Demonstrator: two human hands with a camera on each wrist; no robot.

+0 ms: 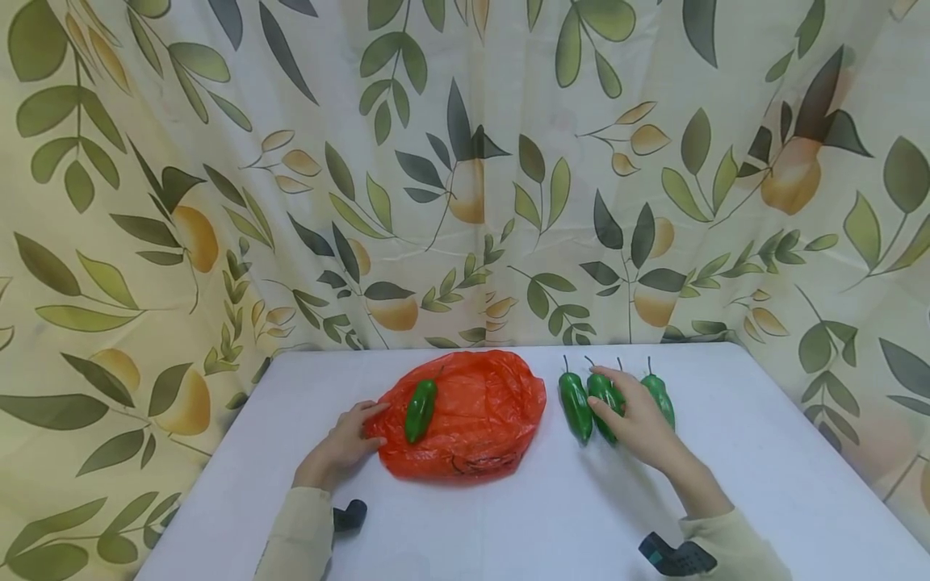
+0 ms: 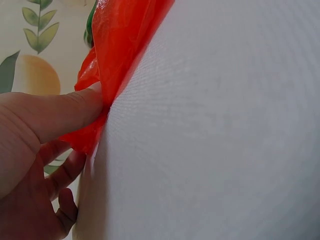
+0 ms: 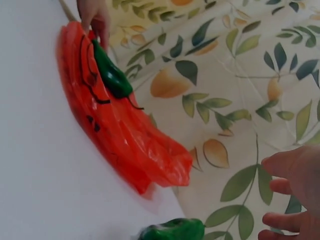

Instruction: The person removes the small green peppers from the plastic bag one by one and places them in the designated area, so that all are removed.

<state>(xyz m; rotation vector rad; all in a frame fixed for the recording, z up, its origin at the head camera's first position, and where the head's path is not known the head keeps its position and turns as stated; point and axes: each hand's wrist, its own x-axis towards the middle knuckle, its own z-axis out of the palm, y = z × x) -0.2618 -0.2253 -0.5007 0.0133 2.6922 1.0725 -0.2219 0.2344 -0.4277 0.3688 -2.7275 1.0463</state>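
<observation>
A red plastic bag (image 1: 487,411) lies spread on the white table, one green chili pepper (image 1: 421,410) on its left part. At the bag's left edge, my left hand (image 1: 341,444) pinches the plastic; the left wrist view shows the thumb (image 2: 75,110) over the red film and the fingers behind it. To the right of the bag several green chili peppers (image 1: 575,407) lie in a row, stems pointing away. My right hand (image 1: 638,420) hovers over this row with fingers apart, hiding part of it. In the right wrist view its fingers hold nothing, and a pepper (image 3: 172,230) shows below.
The white tabletop (image 1: 479,532) ends at a curtain (image 1: 465,177) printed with leaves and fruit, which hangs along the back and sides. Dark wrist-worn devices (image 1: 679,557) sit at both sleeves.
</observation>
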